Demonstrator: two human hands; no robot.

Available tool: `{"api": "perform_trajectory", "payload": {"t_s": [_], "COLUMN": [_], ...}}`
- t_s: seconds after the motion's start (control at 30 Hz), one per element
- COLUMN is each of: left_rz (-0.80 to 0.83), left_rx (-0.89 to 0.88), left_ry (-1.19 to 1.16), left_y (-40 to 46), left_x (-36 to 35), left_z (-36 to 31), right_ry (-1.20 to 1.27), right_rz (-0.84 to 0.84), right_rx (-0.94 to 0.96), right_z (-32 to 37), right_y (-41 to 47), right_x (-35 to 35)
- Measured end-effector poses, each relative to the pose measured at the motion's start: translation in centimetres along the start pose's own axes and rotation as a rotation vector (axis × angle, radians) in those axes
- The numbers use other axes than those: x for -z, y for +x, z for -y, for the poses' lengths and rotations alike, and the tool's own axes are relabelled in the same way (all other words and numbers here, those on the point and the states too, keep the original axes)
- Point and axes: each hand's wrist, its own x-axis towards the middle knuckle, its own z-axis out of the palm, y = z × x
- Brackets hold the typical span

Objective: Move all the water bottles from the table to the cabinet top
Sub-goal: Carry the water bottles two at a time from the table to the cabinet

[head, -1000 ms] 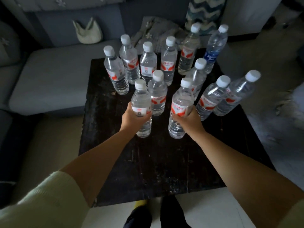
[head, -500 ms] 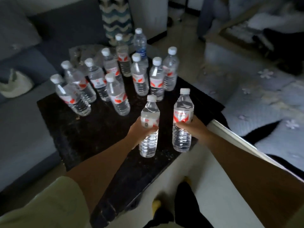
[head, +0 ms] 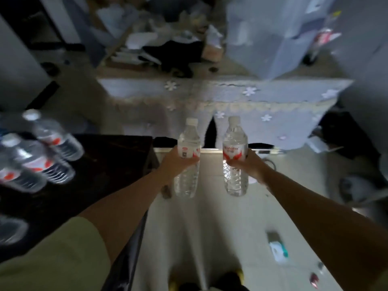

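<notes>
Change: the person is turning away from the bench [head: 109,156], which a second ago was filling the view straight ahead and is now sliding off to the left; both carried bottles are off its top and hanging over pale floor [head: 210,227].
Meaning for the task: the first pair is likely travelling toward the cabinet top, which cannot be picked out in this blurred view; most of the job is still waiting.
Remaining bottles [head: 52,139]: several are still standing on the bench, left of the carried pair, smeared by motion, red labels showing.
Left hand [head: 178,164]: it is wrapping closed around the left bottle [head: 188,156] at its label, just right of the bench edge.
Left bottle: it is staying upright, clear and ribbed, white cap on, apparently full.
Right bottle [head: 235,156]: it is hanging upright further right of the bench, apart from its twin, with the same clear body, white cap and red-and-white label.
Right hand [head: 245,166]: it is closing its grip around the right bottle just below the label.
</notes>
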Motion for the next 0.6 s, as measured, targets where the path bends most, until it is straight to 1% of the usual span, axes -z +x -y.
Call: {"api": "perform_trajectory", "payload": {"t_s": [0.07, 0.2, 0.27, 0.37, 0.47, 0.6], "left_rz": [0.069, 0.180, 0.272, 0.389, 0.490, 0.706], "left_rx": [-0.036, -0.050, -0.063, -0.075, -0.134, -0.197], "left_ry": [0.030, 0.116, 0.162, 0.169, 0.242, 0.364], "left_y": [1.7, 4.3, 5.2, 6.0, 6.9, 8.1], "left_x": [-4.4, -11.5, -15.4, -20.0, -24.8, -32.5], "left_z": [-2.5, -5.7, -7.4, -9.1, -10.7, -13.2], "right_ry": [0.010, 0.005, 0.023, 0.032, 0.081, 0.215], "right_rz": [-0.061, -0.148, -0.224, -0.319, -0.499, -0.713], "right_rx": [-0.022, -0.044, -0.057, -0.084, -0.120, -0.167], "right_z": [-1.6, -3.9, -5.4, -7.2, -9.4, -12.2], "right_y": [-1.1, -3.2, -4.8, -7.3, -10.1, -15.1], "right_x": [4.7, 11.8, 15.5, 19.1, 22.2, 24.6]}}
